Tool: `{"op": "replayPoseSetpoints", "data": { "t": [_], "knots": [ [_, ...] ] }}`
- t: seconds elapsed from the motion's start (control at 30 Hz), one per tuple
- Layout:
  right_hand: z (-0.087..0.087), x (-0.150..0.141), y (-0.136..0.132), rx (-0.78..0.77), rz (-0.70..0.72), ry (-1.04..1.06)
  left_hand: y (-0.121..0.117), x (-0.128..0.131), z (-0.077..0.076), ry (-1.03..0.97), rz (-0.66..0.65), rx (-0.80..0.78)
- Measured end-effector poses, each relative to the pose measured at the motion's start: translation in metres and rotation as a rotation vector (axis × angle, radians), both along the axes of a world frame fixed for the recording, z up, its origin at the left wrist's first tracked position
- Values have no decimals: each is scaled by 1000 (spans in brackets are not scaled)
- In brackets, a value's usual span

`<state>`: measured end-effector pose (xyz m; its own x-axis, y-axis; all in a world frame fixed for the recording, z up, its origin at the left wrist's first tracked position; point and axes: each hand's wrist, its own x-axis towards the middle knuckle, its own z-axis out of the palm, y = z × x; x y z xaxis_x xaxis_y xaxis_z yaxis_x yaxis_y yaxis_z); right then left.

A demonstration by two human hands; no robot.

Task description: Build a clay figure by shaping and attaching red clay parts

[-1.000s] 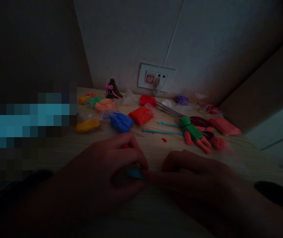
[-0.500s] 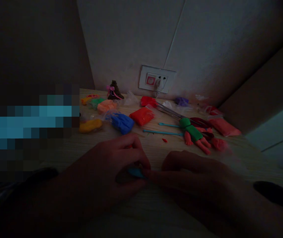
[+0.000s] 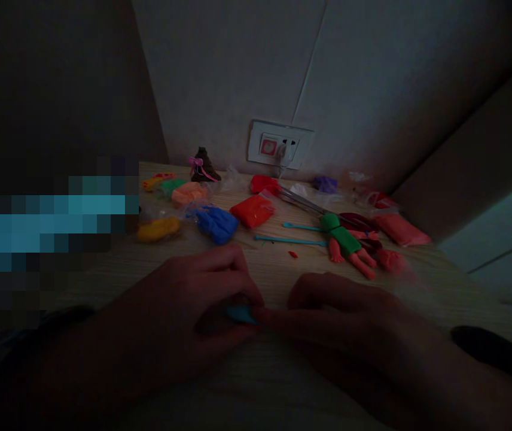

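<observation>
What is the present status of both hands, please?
Left hand and right hand: fingertips close together. Blue piece: at fingertips, grip unclear. Green-clothed doll: beyond right hand, not blocking.

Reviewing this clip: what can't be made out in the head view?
Blue piece, head view: right end hidden where the left hand and right hand meet; whose grip holds it is unclear.
Scissors, head view: middle covered by the green-clothed figure.
Far left, head view: masked by a pixelated block.

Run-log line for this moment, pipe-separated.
left hand: curled at blue item | right hand: fingertips at same item | grip: unclear | beyond: doll, scissors, red packet
</observation>
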<state>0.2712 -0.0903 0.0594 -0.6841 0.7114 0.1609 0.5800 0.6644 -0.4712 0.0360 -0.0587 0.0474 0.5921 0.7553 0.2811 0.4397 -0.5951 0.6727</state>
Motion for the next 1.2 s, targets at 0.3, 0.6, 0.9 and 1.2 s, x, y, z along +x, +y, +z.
{"op": "replayPoseSetpoints", "data": {
  "t": [0.3, 0.6, 0.9, 1.2],
  "knots": [
    [4, 3, 0, 155, 5, 45, -3, -11, -1, 46, -64, 6],
    [12, 13, 2, 232, -91, 84, 6, -10, 4, 88, 17, -55],
    [-10, 12, 5, 169, -141, 42, 1, -13, -3, 45, 76, -162],
    [-6, 12, 7, 134, -123, 13, 3, -10, 2, 128, 126, -183]
  ]
}}
